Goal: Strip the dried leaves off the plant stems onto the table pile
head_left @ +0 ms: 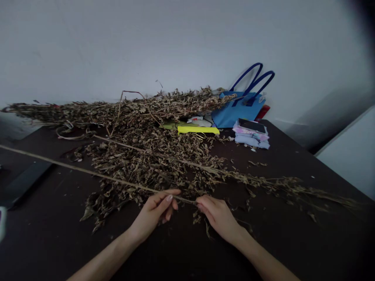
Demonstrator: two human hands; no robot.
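Observation:
A long, thin dried stem (88, 171) runs from the left edge of the view to both of my hands. My left hand (159, 207) pinches it between thumb and fingers. Just to the right, my right hand (215, 214) is closed around the same stem, with a few dried leaves (197, 217) hanging below. Behind my hands spreads a heap of loose, curled brown leaves (140, 162). Another dried stalk (187, 162) lies slanting across the heap, its leafy end reaching the right side of the table.
A large bundle of dried leafy stalks (123, 111) lies along the wall. At the back right are a blue bag (238, 111), a phone (251, 125) on tissue packs (252, 139) and a yellow strip (197, 130). A dark flat object (27, 183) lies on the dark table (293, 242).

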